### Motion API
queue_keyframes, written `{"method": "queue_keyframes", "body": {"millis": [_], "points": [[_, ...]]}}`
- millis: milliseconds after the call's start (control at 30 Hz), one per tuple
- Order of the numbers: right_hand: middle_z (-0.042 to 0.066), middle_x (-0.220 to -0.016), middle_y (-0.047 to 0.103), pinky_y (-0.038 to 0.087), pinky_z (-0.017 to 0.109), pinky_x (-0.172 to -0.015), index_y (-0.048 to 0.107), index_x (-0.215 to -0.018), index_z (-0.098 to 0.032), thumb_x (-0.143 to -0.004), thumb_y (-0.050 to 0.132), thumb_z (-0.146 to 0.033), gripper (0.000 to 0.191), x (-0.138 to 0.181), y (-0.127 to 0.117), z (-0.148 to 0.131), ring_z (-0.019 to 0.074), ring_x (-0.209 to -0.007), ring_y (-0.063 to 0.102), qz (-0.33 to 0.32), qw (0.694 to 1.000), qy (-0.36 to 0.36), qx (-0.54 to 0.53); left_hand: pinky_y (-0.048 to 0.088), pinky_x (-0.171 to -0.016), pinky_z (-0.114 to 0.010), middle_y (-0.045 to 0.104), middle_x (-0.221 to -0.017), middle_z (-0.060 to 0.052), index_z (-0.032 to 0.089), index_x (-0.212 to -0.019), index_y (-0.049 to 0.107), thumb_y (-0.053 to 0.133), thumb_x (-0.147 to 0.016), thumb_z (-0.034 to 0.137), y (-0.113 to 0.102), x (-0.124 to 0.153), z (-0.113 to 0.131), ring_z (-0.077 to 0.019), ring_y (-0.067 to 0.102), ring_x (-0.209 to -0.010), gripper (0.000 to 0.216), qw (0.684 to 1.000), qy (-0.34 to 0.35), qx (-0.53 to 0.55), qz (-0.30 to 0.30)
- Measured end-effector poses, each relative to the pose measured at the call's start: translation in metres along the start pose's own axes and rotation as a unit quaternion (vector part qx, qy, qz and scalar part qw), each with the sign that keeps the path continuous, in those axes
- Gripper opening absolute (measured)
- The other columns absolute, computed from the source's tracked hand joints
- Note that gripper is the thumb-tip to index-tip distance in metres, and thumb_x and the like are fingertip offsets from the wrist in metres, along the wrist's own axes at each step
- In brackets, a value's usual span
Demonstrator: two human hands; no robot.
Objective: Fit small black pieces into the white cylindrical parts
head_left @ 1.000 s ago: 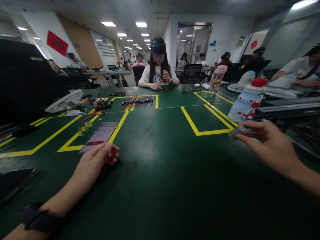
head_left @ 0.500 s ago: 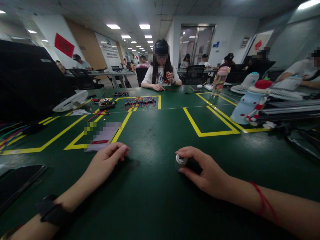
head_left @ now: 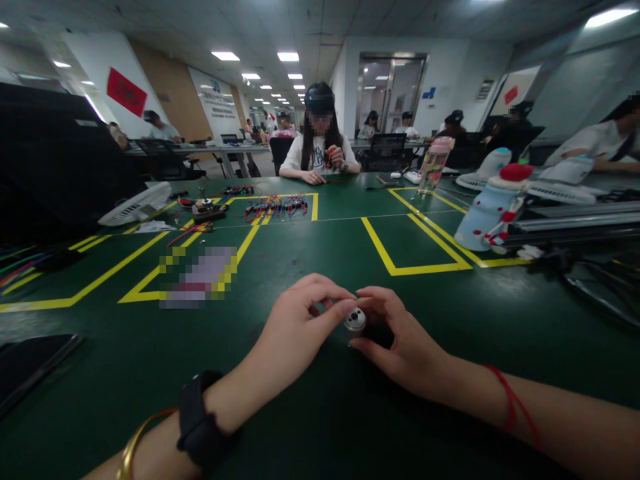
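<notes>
— Nearest the camera, what sits on the green table (head_left: 310, 413)?
— A small metal cylinder (head_left: 355, 321), held by the right hand (head_left: 407, 343), whose fingers curl around its dark body from the right.
— And the left hand (head_left: 295, 330)?
— Just left of the cylinder, thumb and forefinger pinched narrow, tips touching its top rim.
— Beyond the cylinder?
— A yellow tape outline (head_left: 400, 243), then a light blue bottle (head_left: 484, 212) farther right, and a seated person (head_left: 319, 143) at the far edge.
</notes>
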State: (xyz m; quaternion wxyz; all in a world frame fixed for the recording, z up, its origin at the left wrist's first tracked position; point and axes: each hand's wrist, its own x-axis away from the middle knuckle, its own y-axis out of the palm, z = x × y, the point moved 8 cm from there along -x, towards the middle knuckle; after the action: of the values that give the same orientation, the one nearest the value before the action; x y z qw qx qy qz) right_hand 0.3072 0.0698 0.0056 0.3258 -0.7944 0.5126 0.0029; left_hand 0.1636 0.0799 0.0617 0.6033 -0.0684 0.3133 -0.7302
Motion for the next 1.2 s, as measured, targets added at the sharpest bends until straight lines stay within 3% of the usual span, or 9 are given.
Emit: {"method": "queue_keyframes", "body": {"millis": [100, 233, 333, 500, 633, 767, 933, 1067, 1200], "points": [[0.007, -0.118, 0.057, 0.051, 0.034, -0.095, 0.028, -0.135, -0.025, -0.082, 0.064, -0.021, 0.064, -0.001, -0.001, -0.004, 0.0141, -0.105, 0.060, 0.007, 1.000, -0.005, 0.005, 0.046, -0.076, -0.035, 0.066, -0.090, -0.003, 0.029, -0.089, 0.079, 0.067, -0.084, 0.034, -0.006, 0.006, -0.017, -0.0211, 0.060, -0.086, 0.014, 0.999, -0.015, -0.028, 0.006], [0.008, -0.117, 0.057, 0.050, 0.034, -0.095, 0.029, -0.133, -0.023, -0.081, 0.062, -0.020, 0.061, -0.002, -0.002, -0.008, 0.0145, -0.104, 0.060, 0.016, 1.000, -0.015, 0.016, 0.039, -0.086, -0.047, 0.069, -0.102, -0.003, 0.039, -0.083, 0.080, 0.073, -0.078, 0.041, 0.009, 0.020, -0.043, -0.0299, 0.055, -0.101, 0.009, 0.988, -0.039, -0.144, -0.047], [0.008, -0.117, 0.057, 0.051, 0.034, -0.094, 0.031, -0.133, -0.023, -0.081, 0.061, -0.021, 0.060, -0.002, -0.002, -0.008, 0.0151, -0.104, 0.059, 0.018, 0.999, -0.014, 0.022, 0.034, -0.087, -0.054, 0.069, -0.108, -0.003, 0.043, -0.083, 0.080, 0.074, -0.075, 0.047, 0.016, 0.025, -0.052, -0.0341, 0.052, -0.105, 0.010, 0.978, -0.055, -0.195, -0.050], [0.006, -0.119, 0.056, 0.050, 0.032, -0.096, 0.032, -0.132, -0.025, -0.081, 0.062, -0.022, 0.060, 0.000, -0.002, -0.005, 0.0132, -0.105, 0.058, 0.014, 0.999, -0.001, 0.035, 0.038, -0.089, -0.050, 0.070, -0.107, -0.004, 0.039, -0.094, 0.078, 0.076, -0.072, 0.046, 0.015, 0.021, -0.049, -0.0326, 0.056, -0.105, 0.023, 0.985, -0.066, -0.148, -0.068], [0.004, -0.118, 0.056, 0.049, 0.031, -0.096, 0.033, -0.132, -0.026, -0.081, 0.062, -0.022, 0.059, -0.001, -0.003, -0.008, 0.0117, -0.104, 0.058, 0.005, 0.999, -0.002, 0.035, 0.045, -0.087, -0.039, 0.072, -0.097, -0.004, 0.030, -0.094, 0.077, 0.057, -0.088, 0.045, -0.026, 0.023, -0.056, -0.0257, 0.063, -0.095, 0.026, 0.996, -0.076, -0.045, -0.018], [0.003, -0.115, 0.057, 0.051, 0.030, -0.090, 0.041, -0.129, -0.026, -0.083, 0.060, -0.023, 0.050, -0.002, -0.003, -0.011, 0.0111, -0.099, 0.058, -0.008, 0.998, -0.001, 0.055, 0.048, -0.080, -0.036, 0.072, -0.085, -0.004, 0.025, -0.087, 0.076, 0.058, -0.085, 0.050, -0.088, 0.039, -0.102, -0.0253, 0.064, -0.086, 0.031, 0.985, -0.153, 0.005, 0.077], [0.004, -0.110, 0.059, 0.053, 0.027, -0.084, 0.052, -0.119, -0.022, -0.084, 0.060, -0.026, 0.036, -0.004, -0.003, -0.015, 0.0106, -0.093, 0.059, -0.007, 0.998, -0.004, 0.057, 0.047, -0.060, -0.028, 0.067, -0.075, -0.003, 0.022, -0.085, 0.075, 0.062, -0.082, 0.051, -0.122, 0.061, -0.152, -0.0194, 0.059, -0.069, 0.032, 0.958, -0.216, 0.119, 0.149], [0.009, -0.113, 0.060, 0.055, 0.030, -0.086, 0.053, -0.117, -0.019, -0.084, 0.063, -0.033, 0.038, -0.003, -0.043, 0.000, 0.0135, -0.097, 0.062, 0.080, 0.994, 0.024, 0.069, 0.047, -0.064, -0.027, 0.067, -0.078, -0.003, 0.022, -0.084, 0.075, 0.062, -0.084, 0.049, -0.118, 0.063, -0.153, -0.0183, 0.059, -0.072, 0.030, 0.966, -0.202, 0.099, 0.130], [0.011, -0.110, 0.063, 0.057, 0.035, -0.079, 0.055, -0.116, -0.018, -0.079, 0.065, -0.049, 0.050, 0.024, -0.139, 0.040, 0.0177, -0.089, 0.065, 0.210, 0.949, 0.118, 0.202, 0.046, -0.064, -0.027, 0.066, -0.075, -0.003, 0.022, -0.083, 0.074, 0.060, -0.086, 0.049, -0.117, 0.063, -0.151, -0.0184, 0.058, -0.071, 0.031, 0.964, -0.203, 0.104, 0.134]]}}
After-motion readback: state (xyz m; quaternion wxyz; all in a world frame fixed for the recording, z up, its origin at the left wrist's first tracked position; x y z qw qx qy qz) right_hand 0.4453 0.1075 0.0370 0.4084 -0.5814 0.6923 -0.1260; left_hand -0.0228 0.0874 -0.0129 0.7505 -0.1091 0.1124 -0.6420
